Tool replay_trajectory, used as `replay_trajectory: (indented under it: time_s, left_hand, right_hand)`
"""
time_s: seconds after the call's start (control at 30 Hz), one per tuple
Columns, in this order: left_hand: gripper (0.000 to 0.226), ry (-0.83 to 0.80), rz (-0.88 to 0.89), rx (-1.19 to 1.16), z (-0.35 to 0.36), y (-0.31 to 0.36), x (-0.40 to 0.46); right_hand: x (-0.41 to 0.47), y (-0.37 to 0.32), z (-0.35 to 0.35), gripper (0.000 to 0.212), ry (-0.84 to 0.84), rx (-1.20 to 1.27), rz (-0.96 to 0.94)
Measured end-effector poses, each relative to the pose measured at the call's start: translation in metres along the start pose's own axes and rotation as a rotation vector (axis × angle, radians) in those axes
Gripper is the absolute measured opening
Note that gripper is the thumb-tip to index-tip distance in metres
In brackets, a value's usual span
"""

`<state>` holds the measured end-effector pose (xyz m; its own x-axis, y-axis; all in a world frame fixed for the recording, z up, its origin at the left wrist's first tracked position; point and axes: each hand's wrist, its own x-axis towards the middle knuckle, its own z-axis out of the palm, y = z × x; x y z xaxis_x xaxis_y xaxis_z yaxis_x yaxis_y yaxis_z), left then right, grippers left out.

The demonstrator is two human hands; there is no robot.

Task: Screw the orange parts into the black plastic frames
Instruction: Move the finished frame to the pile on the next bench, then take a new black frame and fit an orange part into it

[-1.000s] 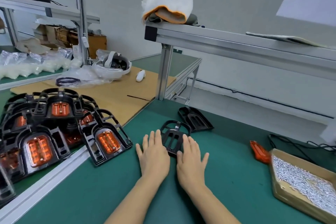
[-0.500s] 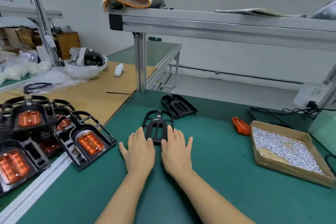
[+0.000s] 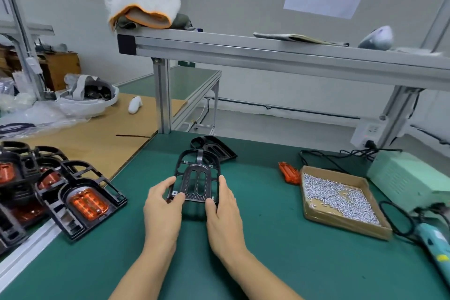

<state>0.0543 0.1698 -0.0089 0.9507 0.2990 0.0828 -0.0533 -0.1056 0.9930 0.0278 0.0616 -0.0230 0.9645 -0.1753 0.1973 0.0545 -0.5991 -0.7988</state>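
A black plastic frame (image 3: 197,178) is tilted up off the green mat at the centre. My left hand (image 3: 163,204) grips its left near corner, thumb on top. My right hand (image 3: 224,207) holds its right side, thumb over the near edge. A second black frame (image 3: 215,148) lies flat just behind it. A loose orange part (image 3: 288,173) lies on the mat to the right, against the screw box. At the left, a pile of black frames (image 3: 80,200) carries orange parts fitted inside.
A cardboard box of small silver screws (image 3: 341,198) sits right of centre. A teal electric screwdriver (image 3: 435,243) and a pale green power unit (image 3: 411,178) with cables are at far right. An aluminium shelf (image 3: 267,53) spans overhead on posts (image 3: 162,97).
Both hands lay flat on the mat at the frame's near edge. Now they grip the frame by its sides and have tilted it up. The camera view swung right.
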Motion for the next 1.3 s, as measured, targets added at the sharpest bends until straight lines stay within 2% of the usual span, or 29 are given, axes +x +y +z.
replay_trajectory:
  time_s: [0.17,0.43,0.57,0.73,0.87,0.97,1.13,1.3]
  left_hand:
    - [0.043,-0.048,-0.136,-0.298,0.016,0.007,-0.016]
    - [0.047,-0.152,-0.291,-0.558,0.048,0.027,-0.050]
    - [0.044,-0.263,-0.326,-0.636,0.064,0.031,-0.070]
    - [0.039,-0.399,-0.371,-0.624,0.085,0.030,-0.098]
    - [0.036,-0.523,-0.344,-0.445,0.092,0.022,-0.108]
    - [0.025,-0.615,-0.280,-0.344,0.092,0.023,-0.111]
    - [0.052,-0.716,-0.375,-0.613,0.085,0.041,-0.104]
    - [0.049,-0.784,-0.425,-0.647,0.081,0.043,-0.103]
  right_hand:
    - [-0.015,0.003,-0.029,0.059,0.043,0.222,0.040]
    - [-0.025,0.017,-0.084,0.044,0.206,0.685,0.241]
    - [-0.031,0.023,-0.110,0.027,0.224,0.894,0.244]
    - [-0.042,0.030,-0.135,0.029,0.220,1.022,0.210]
    - [-0.051,0.036,-0.150,0.035,0.165,0.888,0.184]
    - [-0.058,0.039,-0.160,0.044,0.192,0.581,0.086]
    - [-0.077,0.044,-0.160,0.054,0.092,0.028,-0.206]
    - [-0.095,0.058,-0.154,0.065,0.043,-0.375,-0.417]
